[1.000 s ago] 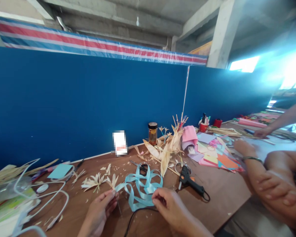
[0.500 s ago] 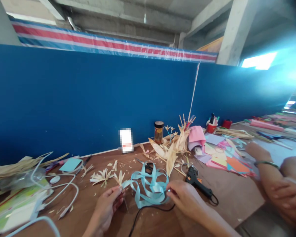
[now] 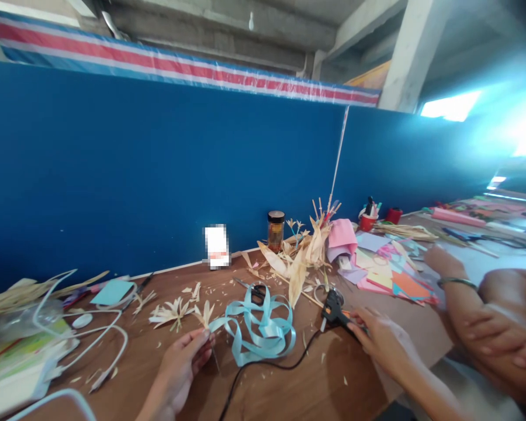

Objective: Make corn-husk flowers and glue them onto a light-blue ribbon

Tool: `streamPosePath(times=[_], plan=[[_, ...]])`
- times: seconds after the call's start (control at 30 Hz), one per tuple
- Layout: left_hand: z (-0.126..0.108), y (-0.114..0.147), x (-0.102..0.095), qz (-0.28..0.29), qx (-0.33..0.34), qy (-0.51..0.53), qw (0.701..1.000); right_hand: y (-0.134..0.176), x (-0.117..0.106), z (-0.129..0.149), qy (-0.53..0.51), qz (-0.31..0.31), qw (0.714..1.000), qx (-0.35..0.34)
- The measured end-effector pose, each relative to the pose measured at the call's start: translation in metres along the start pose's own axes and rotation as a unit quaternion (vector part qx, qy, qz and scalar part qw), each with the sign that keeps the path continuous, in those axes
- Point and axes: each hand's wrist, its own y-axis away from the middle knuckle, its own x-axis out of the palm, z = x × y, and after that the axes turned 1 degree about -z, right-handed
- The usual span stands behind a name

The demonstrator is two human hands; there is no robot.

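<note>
A brown desk [image 3: 307, 380] is scattered with pale scraps [image 3: 208, 286]. Toward its near edge, the left hand [image 3: 184, 358] pinches a husk flower [image 3: 204, 314] by its stem, the end of a light-blue ribbon [image 3: 269, 337] at its fingertips; the right hand [image 3: 388, 340], nearer the right edge, is closed on a black glue gun [image 3: 333, 309]. The ribbon lies looped between them, scissors [image 3: 258, 292] behind; a jar [image 3: 276, 233] stands at the far edge

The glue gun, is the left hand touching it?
No, the right hand is on the glue gun, while the left hand pinches a pale flower.
</note>
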Motion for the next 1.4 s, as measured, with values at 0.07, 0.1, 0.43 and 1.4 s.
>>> streamPosePath(times=[0.07, 0.1, 0.43, 1.4], plan=[[0.0, 0.001, 0.0, -0.005, 0.002, -0.001, 1.0, 0.006, 0.004, -0.003, 0.01, -0.002, 1.0, 0.008], [-0.001, 0.001, 0.0, -0.009, 0.003, -0.001, 1.0, 0.008, 0.006, -0.003, 0.014, -0.002, 1.0, 0.014], [-0.001, 0.001, 0.0, -0.007, 0.001, 0.0, 1.0, 0.012, 0.008, -0.007, 0.004, 0.023, 0.999, 0.038], [0.0, 0.002, 0.0, 0.003, 0.011, -0.001, 1.0, -0.084, 0.017, 0.103, 0.144, 0.165, 0.969, -0.114]])
